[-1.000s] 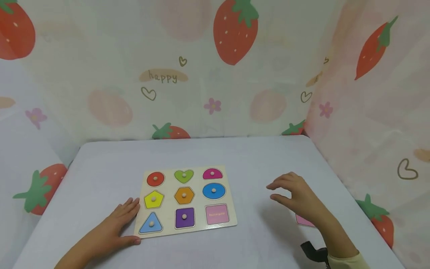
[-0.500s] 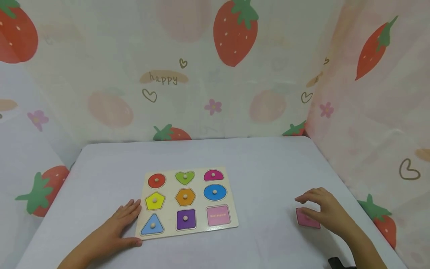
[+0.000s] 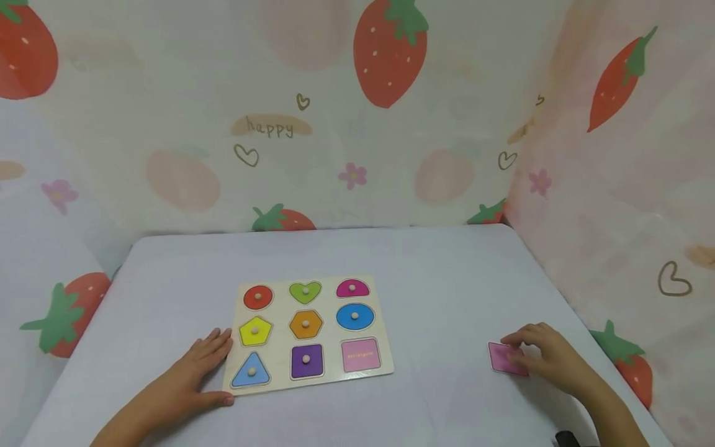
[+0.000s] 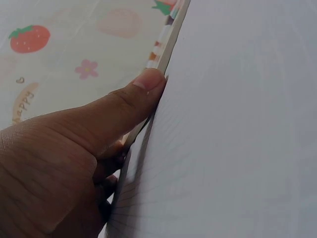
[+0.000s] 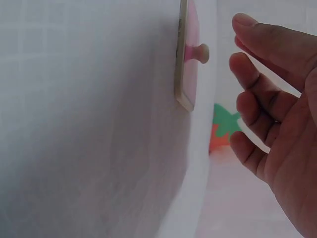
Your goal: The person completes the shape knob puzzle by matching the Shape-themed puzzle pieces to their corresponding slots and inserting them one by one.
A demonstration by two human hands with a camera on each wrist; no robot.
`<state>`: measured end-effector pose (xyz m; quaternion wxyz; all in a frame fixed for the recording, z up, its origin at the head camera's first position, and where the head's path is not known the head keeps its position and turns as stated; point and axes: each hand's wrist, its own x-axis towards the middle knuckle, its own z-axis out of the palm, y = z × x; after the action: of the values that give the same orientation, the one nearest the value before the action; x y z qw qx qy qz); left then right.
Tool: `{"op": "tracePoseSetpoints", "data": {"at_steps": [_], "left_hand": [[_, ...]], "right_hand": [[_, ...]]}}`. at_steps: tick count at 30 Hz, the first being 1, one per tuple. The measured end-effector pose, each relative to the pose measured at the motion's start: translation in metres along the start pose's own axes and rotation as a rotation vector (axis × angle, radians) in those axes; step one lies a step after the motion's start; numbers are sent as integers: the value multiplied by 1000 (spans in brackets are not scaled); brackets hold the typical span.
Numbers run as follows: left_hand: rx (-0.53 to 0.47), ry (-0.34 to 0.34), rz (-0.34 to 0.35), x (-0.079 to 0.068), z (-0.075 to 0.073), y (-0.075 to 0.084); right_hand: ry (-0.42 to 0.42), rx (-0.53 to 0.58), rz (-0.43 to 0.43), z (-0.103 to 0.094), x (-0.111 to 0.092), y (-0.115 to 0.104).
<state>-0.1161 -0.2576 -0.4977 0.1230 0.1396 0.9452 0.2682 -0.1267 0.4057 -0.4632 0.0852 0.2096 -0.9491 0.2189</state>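
Note:
A pale wooden peg puzzle board (image 3: pixel 280 338) lies flat left of centre in the head view, its coloured shapes bearing round knobs. At its lower right is a knobless pink rectangular recess (image 3: pixel 360 363) with a printed word. My left hand (image 3: pixel 187 382), fingers extended, rests against the board's left edge, thumb at the near corner. Off to the right, a pink rectangular puzzle piece (image 3: pixel 499 358) lies on the table. Over it hovers my right hand (image 3: pixel 550 360), fingers loosely bent; in the right wrist view a gap separates the fingertips from the piece's knob (image 5: pixel 200 53).
A white-covered table (image 3: pixel 436 279) bears the board and the piece. Strawberry-print curtains (image 3: pixel 313 174) stand behind it and along both sides. A small dark object (image 3: pixel 566 438) shows beside the right wrist at the bottom edge.
My right hand has moved right and down from beside the board to over the pink piece, which it partly hid earlier. The left hand and the board stay in place.

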Motion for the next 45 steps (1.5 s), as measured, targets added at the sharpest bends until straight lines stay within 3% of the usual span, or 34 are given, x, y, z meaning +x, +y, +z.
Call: {"op": "tracePoseSetpoints", "data": {"at_steps": [10,19,29,37,45], "left_hand": [[31,50,63,-3,-2,-4],[18,21,22,0,3,-3],[20,31,22,-1,1,0],[27,14,7,0,1,3],[9,18,17,-1,1,1]], "right_hand": [[-116,17,106,8,3,10],[-189,13,229,8,1,12],[-230,56,287,8,5,11],[-207,48,285,5,5,7],[-144,72,200,1,18,-7]]}}
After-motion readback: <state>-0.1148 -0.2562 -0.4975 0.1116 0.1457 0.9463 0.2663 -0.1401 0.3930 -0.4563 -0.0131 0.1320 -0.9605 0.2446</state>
